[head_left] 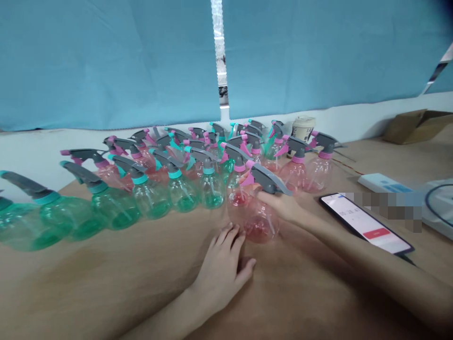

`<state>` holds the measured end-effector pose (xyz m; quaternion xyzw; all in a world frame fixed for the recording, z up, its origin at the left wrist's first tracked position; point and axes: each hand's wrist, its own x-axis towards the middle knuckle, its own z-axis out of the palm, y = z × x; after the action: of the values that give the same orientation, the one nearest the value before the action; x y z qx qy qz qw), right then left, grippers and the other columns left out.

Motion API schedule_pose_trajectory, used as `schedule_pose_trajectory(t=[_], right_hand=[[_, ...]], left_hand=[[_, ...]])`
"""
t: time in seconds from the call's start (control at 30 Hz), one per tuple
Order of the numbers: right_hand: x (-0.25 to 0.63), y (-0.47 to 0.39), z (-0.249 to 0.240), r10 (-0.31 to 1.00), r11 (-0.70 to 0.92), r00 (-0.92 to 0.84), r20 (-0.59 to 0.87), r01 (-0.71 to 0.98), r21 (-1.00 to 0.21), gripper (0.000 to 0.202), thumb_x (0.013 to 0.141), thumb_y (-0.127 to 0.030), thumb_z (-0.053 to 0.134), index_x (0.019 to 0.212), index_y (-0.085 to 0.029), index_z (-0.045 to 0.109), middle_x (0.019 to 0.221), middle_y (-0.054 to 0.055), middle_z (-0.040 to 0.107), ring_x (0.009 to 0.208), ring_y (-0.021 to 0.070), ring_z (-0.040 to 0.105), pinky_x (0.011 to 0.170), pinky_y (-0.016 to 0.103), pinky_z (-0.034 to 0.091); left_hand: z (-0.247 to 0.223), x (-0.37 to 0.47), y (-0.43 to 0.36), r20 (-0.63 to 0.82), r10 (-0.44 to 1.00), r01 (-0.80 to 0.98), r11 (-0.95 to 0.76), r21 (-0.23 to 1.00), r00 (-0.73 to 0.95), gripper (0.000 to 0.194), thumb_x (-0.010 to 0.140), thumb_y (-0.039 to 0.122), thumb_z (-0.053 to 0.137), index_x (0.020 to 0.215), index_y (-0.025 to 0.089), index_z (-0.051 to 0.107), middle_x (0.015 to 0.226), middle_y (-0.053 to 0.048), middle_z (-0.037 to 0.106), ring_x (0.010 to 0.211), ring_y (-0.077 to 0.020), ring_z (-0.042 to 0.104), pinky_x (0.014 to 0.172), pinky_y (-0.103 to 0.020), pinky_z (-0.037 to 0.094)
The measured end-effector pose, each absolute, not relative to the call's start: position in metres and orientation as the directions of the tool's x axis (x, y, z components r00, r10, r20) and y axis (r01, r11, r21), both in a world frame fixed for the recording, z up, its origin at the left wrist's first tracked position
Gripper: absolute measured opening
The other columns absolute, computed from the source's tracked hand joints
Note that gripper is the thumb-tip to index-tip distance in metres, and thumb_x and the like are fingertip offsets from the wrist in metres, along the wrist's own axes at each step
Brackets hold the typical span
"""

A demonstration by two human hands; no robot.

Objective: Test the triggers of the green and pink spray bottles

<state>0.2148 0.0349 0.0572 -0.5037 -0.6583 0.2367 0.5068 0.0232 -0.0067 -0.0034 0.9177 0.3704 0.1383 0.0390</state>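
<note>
My left hand [224,264] lies on the wooden table with its fingers stretched out and the thumb apart, holding nothing. Its fingertips are close to the base of a clear pink spray bottle [261,224], which has a grey and pink trigger head. Around the neck of that bottle my right hand [279,202] is closed; the trigger head hides part of the fingers. The bottle leans a little. Directly behind it stands another pink spray bottle [238,198]. Green spray bottles [184,193] with turquoise collars form a row to the left.
More pink and green spray bottles crowd the back. To the right are pink bottles [318,172], a phone [364,222] showing a timer, a white device [384,184] and a cardboard box [414,126]. A paper cup [303,126] stands near the blue-curtained wall [141,66].
</note>
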Motion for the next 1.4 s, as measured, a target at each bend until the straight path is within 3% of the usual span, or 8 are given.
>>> schedule_pose_trajectory(t=[0.2,0.67,0.83,1.13,1.4], right_hand=[[0.216,0.039,0.051,0.886,0.397,0.053,0.461,0.428,-0.812,0.010,0.064,-0.023,0.049,0.068,-0.024,0.040,0.062,-0.006,0.039,0.056,0.0113,0.038,0.054,0.025,0.034],[0.222,0.034,0.047,0.901,0.343,0.081,0.427,0.470,-0.813,0.013,0.065,-0.026,0.055,0.066,-0.024,0.042,0.067,-0.003,0.047,0.063,0.0146,0.045,0.061,0.029,0.040],[0.224,0.036,0.045,0.906,0.369,0.039,0.422,0.419,-0.830,0.013,0.065,-0.022,0.054,0.074,-0.025,0.046,0.068,-0.003,0.049,0.066,0.0151,0.048,0.065,0.029,0.041],[0.218,0.037,0.051,0.848,0.507,-0.040,0.528,0.350,-0.788,0.020,0.062,-0.013,0.047,0.079,-0.024,0.043,0.061,-0.007,0.037,0.054,0.0099,0.032,0.053,0.024,0.032],[0.221,0.038,0.046,0.863,0.489,-0.061,0.502,0.352,-0.798,0.022,0.064,-0.014,0.048,0.084,-0.023,0.047,0.065,-0.006,0.041,0.056,0.0099,0.036,0.055,0.024,0.033]], left_hand=[[-0.004,0.022,-0.006,0.226,0.690,0.671,-0.723,0.165,0.688,0.042,0.084,0.036,0.049,0.120,0.014,0.048,0.130,-0.013,0.045,0.122,-0.0290,0.036,0.096,-0.047,0.034],[-0.001,0.021,-0.005,0.201,0.690,0.668,-0.724,0.175,0.695,0.044,0.084,0.034,0.049,0.123,0.014,0.046,0.132,-0.013,0.042,0.124,-0.0279,0.034,0.099,-0.046,0.032],[-0.003,0.021,-0.004,0.183,0.694,0.671,-0.720,0.178,0.697,0.045,0.085,0.034,0.049,0.124,0.014,0.045,0.132,-0.013,0.042,0.124,-0.0277,0.033,0.099,-0.046,0.031],[-0.006,0.020,-0.003,0.196,0.685,0.668,-0.728,0.156,0.702,0.045,0.085,0.036,0.049,0.124,0.015,0.045,0.132,-0.012,0.042,0.123,-0.0281,0.034,0.099,-0.046,0.031],[-0.006,0.020,-0.003,0.193,0.682,0.665,-0.731,0.152,0.706,0.045,0.085,0.036,0.049,0.124,0.014,0.045,0.132,-0.013,0.042,0.123,-0.0290,0.035,0.098,-0.047,0.032]])
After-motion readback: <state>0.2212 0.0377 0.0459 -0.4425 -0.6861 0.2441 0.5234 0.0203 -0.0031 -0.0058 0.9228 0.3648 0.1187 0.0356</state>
